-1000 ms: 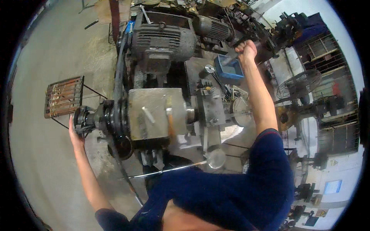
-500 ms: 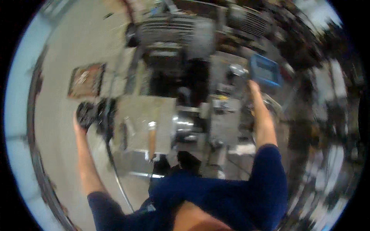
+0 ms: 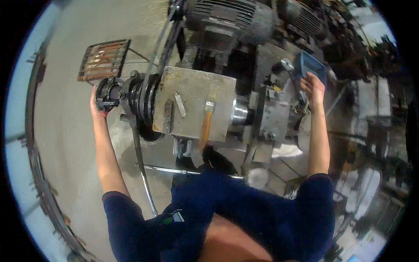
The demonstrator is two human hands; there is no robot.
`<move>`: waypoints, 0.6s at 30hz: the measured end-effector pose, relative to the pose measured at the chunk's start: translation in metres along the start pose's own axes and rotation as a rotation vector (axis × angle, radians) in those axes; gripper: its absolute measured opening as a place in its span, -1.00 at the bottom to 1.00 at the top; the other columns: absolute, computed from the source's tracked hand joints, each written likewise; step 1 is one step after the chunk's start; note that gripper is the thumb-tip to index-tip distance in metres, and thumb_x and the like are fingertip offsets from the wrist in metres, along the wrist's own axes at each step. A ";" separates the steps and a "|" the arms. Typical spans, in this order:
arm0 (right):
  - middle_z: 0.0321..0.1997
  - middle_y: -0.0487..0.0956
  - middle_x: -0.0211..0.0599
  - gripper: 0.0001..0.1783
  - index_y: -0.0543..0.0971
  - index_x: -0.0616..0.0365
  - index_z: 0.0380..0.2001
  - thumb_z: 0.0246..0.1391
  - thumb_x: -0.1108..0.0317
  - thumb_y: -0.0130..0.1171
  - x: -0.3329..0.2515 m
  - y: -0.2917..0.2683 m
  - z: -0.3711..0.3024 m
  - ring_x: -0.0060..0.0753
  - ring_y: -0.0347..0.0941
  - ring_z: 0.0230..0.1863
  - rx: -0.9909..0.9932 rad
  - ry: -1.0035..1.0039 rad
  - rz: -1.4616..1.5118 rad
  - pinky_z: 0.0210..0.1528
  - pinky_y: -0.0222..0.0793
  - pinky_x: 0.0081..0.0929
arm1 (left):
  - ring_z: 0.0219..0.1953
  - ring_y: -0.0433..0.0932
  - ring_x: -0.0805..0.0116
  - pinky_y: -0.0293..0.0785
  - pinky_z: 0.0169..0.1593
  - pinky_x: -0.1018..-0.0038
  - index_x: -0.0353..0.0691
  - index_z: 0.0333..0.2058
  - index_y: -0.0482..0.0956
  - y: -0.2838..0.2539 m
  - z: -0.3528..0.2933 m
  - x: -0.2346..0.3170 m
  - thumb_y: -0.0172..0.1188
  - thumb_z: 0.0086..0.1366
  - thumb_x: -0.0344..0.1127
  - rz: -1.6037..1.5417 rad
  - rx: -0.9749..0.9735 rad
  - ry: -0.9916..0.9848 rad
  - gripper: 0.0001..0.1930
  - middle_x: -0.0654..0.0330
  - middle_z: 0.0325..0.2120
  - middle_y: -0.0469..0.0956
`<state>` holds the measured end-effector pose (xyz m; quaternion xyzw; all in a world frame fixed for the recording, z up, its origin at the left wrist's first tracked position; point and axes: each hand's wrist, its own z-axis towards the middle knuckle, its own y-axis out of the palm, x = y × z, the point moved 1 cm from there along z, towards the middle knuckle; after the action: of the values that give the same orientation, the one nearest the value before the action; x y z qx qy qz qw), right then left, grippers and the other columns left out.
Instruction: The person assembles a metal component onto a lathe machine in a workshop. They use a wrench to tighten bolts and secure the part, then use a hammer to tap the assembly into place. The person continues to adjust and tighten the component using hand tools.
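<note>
At the left end of the lathe, my left hand (image 3: 95, 105) wraps the outer rim of a round black wheel (image 3: 104, 94), its fingers partly hidden behind the rim. My right hand (image 3: 313, 88) is raised at the near edge of a blue plastic bin (image 3: 305, 65), with curled fingers; what they hold, if anything, is hidden. Between my arms, a flat metal cover (image 3: 192, 94) carries a wooden-handled brush (image 3: 206, 126), a small light metal bar (image 3: 180, 104) and a dark rectangular block (image 3: 169, 116).
Black belt pulleys (image 3: 146, 102) stand beside the cover, and a shiny chuck (image 3: 240, 110) sticks out at its right. Beyond is a large ribbed motor (image 3: 227, 17). A slatted rack (image 3: 104, 60) stands on the floor at far left. Metal rods (image 3: 146, 187) cross near my legs.
The whole view has shifted and sharpened. My right hand now shows curled fingers in front of the bin, where before it reached to its edge. My left hand stays at the wheel.
</note>
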<state>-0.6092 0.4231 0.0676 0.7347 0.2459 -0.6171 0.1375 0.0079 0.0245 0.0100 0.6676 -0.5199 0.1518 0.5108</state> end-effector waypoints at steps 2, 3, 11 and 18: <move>-0.22 0.53 -0.21 -0.60 0.48 0.35 -0.17 -0.06 0.30 0.04 -0.063 0.059 -0.101 -0.36 0.46 -0.16 -0.203 -0.201 0.168 -0.14 0.37 -0.48 | 0.02 0.40 0.07 0.32 0.08 0.16 -0.30 0.06 0.32 -0.008 0.014 -0.003 -0.18 0.27 -0.06 -0.041 -0.177 0.004 -0.50 0.00 -0.03 0.41; -0.18 0.53 -0.19 -0.58 0.46 0.36 -0.11 -0.08 0.37 0.04 -0.071 0.082 -0.130 -0.37 0.46 -0.14 -0.347 -0.272 0.237 -0.10 0.36 -0.50 | -0.02 0.43 0.11 0.37 0.04 0.19 -0.30 0.02 0.37 -0.013 0.018 -0.003 -0.10 0.23 -0.07 -0.061 -0.254 0.038 -0.51 0.01 -0.07 0.46; -0.30 0.53 -0.24 -0.68 0.49 0.31 -0.18 -0.03 0.42 -0.01 0.064 0.172 -0.167 -0.36 0.43 -0.30 0.131 0.167 0.263 -0.18 0.36 -0.39 | -0.17 0.48 0.31 0.41 -0.11 0.39 -0.29 -0.11 0.46 -0.006 0.039 -0.022 0.03 0.14 -0.17 0.018 -0.148 0.169 -0.61 0.16 -0.18 0.49; -0.44 0.44 -0.24 -0.86 0.43 0.24 -0.48 -0.04 0.39 -0.06 0.078 0.189 -0.160 -0.22 0.43 -0.39 0.149 0.233 0.388 -0.29 0.43 -0.30 | -0.33 0.50 0.40 0.42 -0.24 0.47 -0.30 -0.23 0.54 -0.011 0.033 -0.011 0.09 0.12 -0.19 0.030 -0.085 0.186 -0.67 0.21 -0.35 0.54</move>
<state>-0.3654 0.3598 0.0041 0.8426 0.0683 -0.5066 0.1695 0.0023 0.0021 -0.0181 0.6206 -0.4859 0.1988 0.5824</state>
